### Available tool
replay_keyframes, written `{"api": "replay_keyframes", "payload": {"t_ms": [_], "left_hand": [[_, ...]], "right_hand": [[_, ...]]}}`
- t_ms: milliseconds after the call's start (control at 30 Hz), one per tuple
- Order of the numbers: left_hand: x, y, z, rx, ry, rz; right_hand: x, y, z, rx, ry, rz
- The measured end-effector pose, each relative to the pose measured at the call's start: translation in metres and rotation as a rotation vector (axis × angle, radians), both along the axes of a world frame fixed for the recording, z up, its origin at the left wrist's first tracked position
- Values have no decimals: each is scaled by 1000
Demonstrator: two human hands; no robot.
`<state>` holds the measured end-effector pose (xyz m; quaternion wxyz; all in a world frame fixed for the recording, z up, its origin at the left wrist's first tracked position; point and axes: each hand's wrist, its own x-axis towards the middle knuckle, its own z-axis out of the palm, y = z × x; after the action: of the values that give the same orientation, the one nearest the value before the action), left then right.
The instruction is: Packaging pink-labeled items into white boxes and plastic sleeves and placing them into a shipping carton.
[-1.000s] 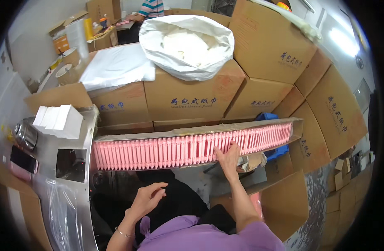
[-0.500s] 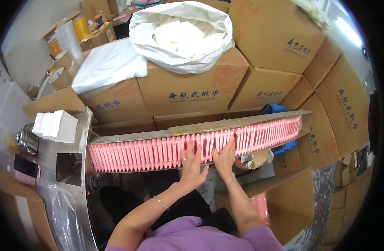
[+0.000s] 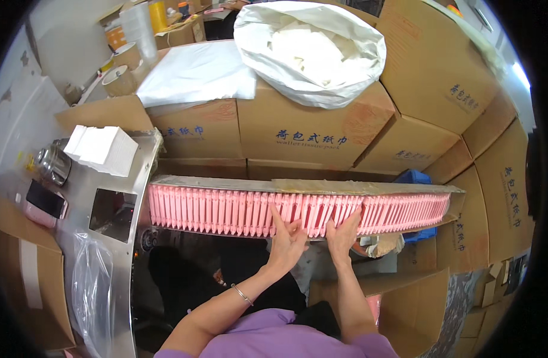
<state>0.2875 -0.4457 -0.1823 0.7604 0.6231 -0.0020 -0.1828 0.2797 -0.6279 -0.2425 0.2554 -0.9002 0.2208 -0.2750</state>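
Stacked cardboard cartons [image 3: 310, 134] form a wall behind the long tray [image 3: 357, 188], the landmark here. On top of the cartons, a white sack [image 3: 313, 48] of pale material; left of it, a flat white plastic bag [image 3: 196, 71].

The tray runs left to right, packed with a row of pink packets [image 3: 226, 212] standing on edge, slightly fanned. At the tray's left end is a steel machine top [image 3: 110, 179] carrying a stack of white tissue [image 3: 101, 149]; further left lie a phone [image 3: 45, 198] and a metal cup [image 3: 50, 164].

Left hand [image 3: 286, 238] and right hand [image 3: 344, 230] are both at the front of the tray, just right of its middle. Fingers spread and flat, pressed into the row with a clump of packets between them; neither is closed around anything.

Judgement: to lift a batch cleanly, squeeze the palms inward evenly, keep the packets upright and square, and split the row at a clean gap so the neighbours don't topple.

Hard to read: packet count between the hands; the fingertips are buried in the row. The tray's right end bends into the lens rim. The open carton [image 3: 405, 298] below the tray hides its contents.
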Motion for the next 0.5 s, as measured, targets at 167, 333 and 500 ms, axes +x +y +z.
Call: {"api": "replay_keyframes", "payload": {"t_ms": [167, 333, 500], "left_hand": [[6, 7, -5, -7, -4, 53], [6, 27, 0, 663, -355, 127], [10, 49, -4, 1143, -788, 286]], "right_hand": [[2, 7, 8, 60, 27, -4], [1, 3, 5, 7, 19, -2], [-1, 1, 7, -22, 35, -12]]}}
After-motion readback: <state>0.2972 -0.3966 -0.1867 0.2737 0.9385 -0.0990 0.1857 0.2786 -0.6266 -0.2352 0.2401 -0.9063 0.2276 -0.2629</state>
